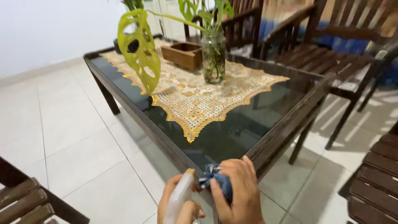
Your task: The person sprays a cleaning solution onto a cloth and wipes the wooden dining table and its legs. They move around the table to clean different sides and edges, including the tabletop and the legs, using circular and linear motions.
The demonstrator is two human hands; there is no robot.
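Note:
My left hand [182, 207] grips a white spray bottle [179, 197] at the bottom of the view, its nozzle pointing up toward the table. Right beside it, my right hand [238, 191] is closed around a bunched blue cloth [215, 178], which touches the bottle's tip. Both hands hover over the near corner of a dark wooden table with a glass top [232, 132]. A gold-patterned lace cloth [199, 95] lies diagonally across the table.
On the lace cloth stand a glass jar with green plant stems [213, 58], a small wooden box [182, 54] and a dark pot [132, 45] with a large holed leaf [143, 54]. Wooden slatted chairs [327, 54] surround the table. White tiled floor [74, 137] lies left.

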